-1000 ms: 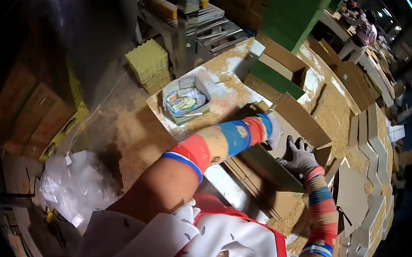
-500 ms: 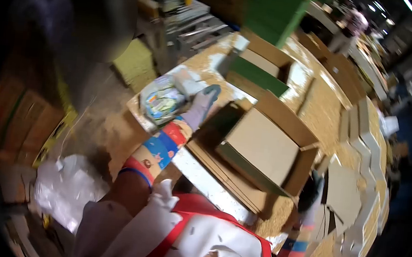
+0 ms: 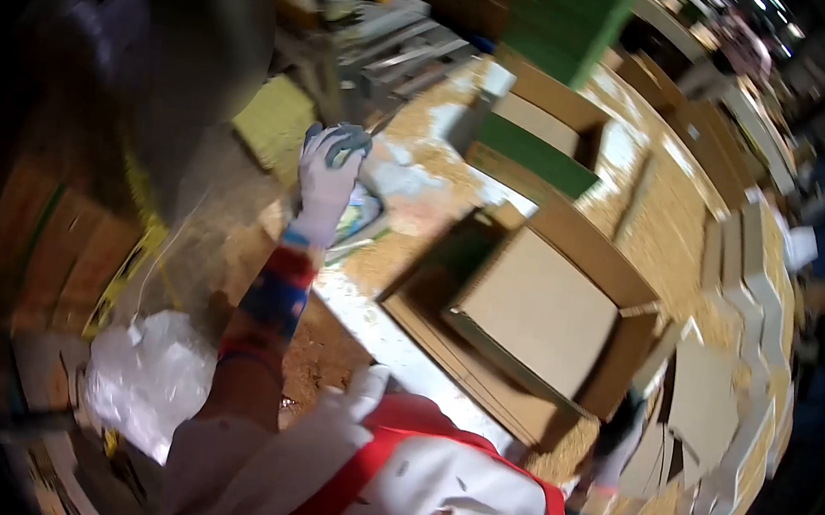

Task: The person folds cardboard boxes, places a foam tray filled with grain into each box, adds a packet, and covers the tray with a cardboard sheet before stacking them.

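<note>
My left hand, in a pale glove with dark grey fingertips, is raised over a clear container at the table's left edge. Its fingers are curled; what they hold, if anything, does not show. The hand and wrist hide part of the container and its colourful contents. An open cardboard box sits tilted on flat cardboard pieces in front of me. Close by the box's near right corner is my right hand, dark and blurred, its fingers mostly hidden.
Behind lies a second open box with a green side. Grey card sheets and stacked white-edged pieces stand on the right. A clear plastic bag is on the floor at left. A person stands far back.
My left hand has moved left from beside the box to above the clear container, and its fingers have curled. The right hand stays near the box corner. The view has shifted slightly.
</note>
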`<state>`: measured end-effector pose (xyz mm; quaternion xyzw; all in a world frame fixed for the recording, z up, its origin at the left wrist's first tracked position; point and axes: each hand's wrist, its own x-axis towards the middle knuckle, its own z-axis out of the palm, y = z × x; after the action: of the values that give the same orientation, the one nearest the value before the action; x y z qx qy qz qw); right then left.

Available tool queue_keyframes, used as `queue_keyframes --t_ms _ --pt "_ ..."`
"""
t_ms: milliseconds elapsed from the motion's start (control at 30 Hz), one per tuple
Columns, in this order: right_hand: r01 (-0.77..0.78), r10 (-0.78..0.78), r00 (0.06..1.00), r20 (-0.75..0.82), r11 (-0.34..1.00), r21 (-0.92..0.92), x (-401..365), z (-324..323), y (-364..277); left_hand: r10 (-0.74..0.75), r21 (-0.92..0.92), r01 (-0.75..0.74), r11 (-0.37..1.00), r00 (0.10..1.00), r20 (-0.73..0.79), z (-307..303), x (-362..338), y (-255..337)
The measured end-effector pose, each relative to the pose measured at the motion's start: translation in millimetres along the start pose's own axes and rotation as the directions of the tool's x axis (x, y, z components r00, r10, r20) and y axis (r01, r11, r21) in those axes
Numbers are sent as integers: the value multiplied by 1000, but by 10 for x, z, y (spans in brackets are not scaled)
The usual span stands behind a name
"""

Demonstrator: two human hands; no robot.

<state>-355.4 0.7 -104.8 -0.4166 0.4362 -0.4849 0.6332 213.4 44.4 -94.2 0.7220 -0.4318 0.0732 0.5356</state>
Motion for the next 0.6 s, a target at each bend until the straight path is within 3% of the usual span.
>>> queue_keyframes --t_ms 33,67,100,133,167,200,233,267,300,333,400,433,467,500,533,567,600 --pt "-34 34 999 2 997 75 77 -44 61 24 -202 -11 979 998 63 121 -167 499" --pt "-65 64 998 17 987 147 177 -99 89 254 -255 -211 944 955 151 262 -215 885" --pt "-62 58 998 31 984 165 242 -10 48 468 -351 -376 858 853 231 400 -268 1275" --pt "-65 56 997 53 980 186 289 89 29 777 -351 -695 628 534 332 530 -276 1514" --pt "9 -6 999 41 996 -89 340 81 3 715 -297 -736 609 346 608 681 -356 1683" --pt "76 -61 997 53 932 -355 383 81 -17 555 -247 -789 562 138 820 778 -401 1798" --pt "-30 35 999 19 978 -206 333 186 -102 377 -165 -871 463 25 926 747 -349 1846" --pt "-31 46 998 54 969 -245 278 206 -178 545 -263 -780 568 118 830 646 -173 1870" --pt "-29 56 994 90 960 -279 246 228 -237 488 -395 -317 862 312 815 469 -14 1908" --pt "-75 114 985 132 959 -275 230 250 -298 332 -468 241 850 443 833 325 103 1891" --pt "-166 229 950 212 946 -279 199 293 -419 59 -629 621 469 688 723 618 -78 1239" --pt "-302 319 925 208 947 -111 235 261 -347 -47 -581 741 337 629 776 762 -263 995" --pt "-428 407 887 220 902 55 291 212 -258 -105 -441 843 308 491 865 883 -555 838" --pt "-390 375 879 295 921 -9 428 81 -23 -151 -309 911 274 358 921 1004 -848 741" --pt "-268 306 925 224 945 -185 395 402 -65 -182 -209 938 278 265 947 1110 -1063 742" --pt "-100 176 958 227 945 -313 477 600 99 -161 -95 838 538 212 964 1228 -1135 753" --pt "59 55 968 244 899 -435 522 671 239 -251 -12 754 657 234 939 1342 -1240 672"
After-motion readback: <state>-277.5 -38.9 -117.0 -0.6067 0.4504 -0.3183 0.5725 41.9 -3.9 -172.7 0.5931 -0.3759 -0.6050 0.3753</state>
